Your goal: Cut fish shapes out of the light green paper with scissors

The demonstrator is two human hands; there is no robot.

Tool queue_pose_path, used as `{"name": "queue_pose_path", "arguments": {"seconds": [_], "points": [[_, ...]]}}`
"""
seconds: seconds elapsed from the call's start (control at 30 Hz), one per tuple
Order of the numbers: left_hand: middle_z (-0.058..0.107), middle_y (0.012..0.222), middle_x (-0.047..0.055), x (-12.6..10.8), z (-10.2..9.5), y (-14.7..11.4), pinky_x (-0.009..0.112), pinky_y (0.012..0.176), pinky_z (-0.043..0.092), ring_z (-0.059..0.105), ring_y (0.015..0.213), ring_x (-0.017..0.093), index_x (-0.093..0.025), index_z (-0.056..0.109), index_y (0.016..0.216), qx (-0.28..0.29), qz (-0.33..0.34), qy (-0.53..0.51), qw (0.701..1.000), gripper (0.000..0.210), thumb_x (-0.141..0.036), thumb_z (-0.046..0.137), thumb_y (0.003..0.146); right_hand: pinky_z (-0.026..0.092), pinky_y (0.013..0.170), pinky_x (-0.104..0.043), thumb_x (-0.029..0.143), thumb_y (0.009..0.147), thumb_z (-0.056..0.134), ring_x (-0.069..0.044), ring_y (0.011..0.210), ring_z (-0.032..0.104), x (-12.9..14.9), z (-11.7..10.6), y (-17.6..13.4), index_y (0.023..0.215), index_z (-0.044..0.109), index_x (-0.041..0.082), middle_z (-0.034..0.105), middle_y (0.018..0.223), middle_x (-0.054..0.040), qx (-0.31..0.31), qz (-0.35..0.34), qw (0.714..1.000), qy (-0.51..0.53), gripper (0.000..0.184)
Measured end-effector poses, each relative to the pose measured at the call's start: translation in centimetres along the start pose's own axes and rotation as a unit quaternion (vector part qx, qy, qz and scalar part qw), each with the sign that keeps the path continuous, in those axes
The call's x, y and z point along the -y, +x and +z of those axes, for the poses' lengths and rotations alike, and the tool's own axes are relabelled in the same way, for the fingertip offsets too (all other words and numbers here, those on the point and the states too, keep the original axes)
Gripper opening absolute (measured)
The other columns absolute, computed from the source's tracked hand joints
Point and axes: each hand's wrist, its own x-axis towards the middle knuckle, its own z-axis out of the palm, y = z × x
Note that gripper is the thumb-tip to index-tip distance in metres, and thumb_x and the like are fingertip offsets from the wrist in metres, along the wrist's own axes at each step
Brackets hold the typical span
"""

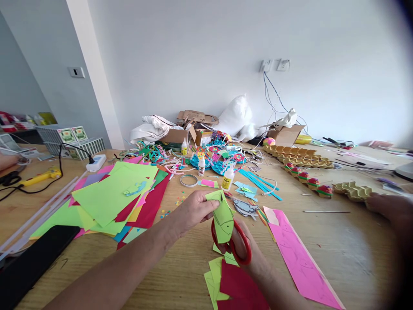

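Between thumb and fingers, my left hand (196, 209) pinches the top of a green paper piece (223, 221) with a fish drawn on it in dark lines. My right hand (240, 243) is closed round the red handles of a pair of scissors (247, 252). A dark blade tip shows at the paper's upper edge; the paper hides most of the blades. Below lie green paper scraps (213, 275) and dark red paper (240, 286). Just beyond is a grey fish cutout (245, 208). To the right lies a pink paper strip (298, 258) with drawn outlines.
Coloured paper sheets (109, 198) are piled at left, near a black phone (41, 258). Glue bottles (228, 177) and a tape roll (189, 181) stand ahead. Egg cartons (300, 157) lie at right, where another person's hand (383, 206) reaches in. A yellow glue gun (41, 176) lies far left.
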Motion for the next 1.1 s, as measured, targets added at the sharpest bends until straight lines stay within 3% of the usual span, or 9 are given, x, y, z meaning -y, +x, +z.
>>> {"name": "queue_pose_path", "arguments": {"seconds": [0.7, 1.1], "points": [[0.034, 0.048, -0.007, -0.6, 0.5, 0.0, 0.022, 0.045, 0.02, 0.027, 0.045, 0.007, -0.017, 0.043, 0.063, -0.015, -0.02, 0.008, 1.0, 0.023, -0.036, 0.046, 0.075, 0.026, 0.037, -0.02, 0.058, 0.072, 0.051, -0.007, 0.032, 0.036, -1.6, 0.1, 0.3, 0.051, 0.044, 0.019, 0.043, 0.036, 0.005, -0.029, 0.004, 0.999, 0.019, 0.045], [0.036, 0.047, -0.006, -0.7, 0.4, -0.1, 0.022, 0.045, 0.023, 0.03, 0.045, 0.007, -0.017, 0.045, 0.058, -0.023, -0.022, 0.014, 0.999, 0.025, -0.034, 0.047, 0.076, 0.029, 0.039, -0.022, 0.061, 0.072, 0.05, -0.008, 0.035, 0.037, -0.4, 0.4, -0.4, 0.055, 0.047, 0.02, 0.043, 0.039, 0.0048, -0.048, 0.004, 0.999, 0.023, 0.045]]}}
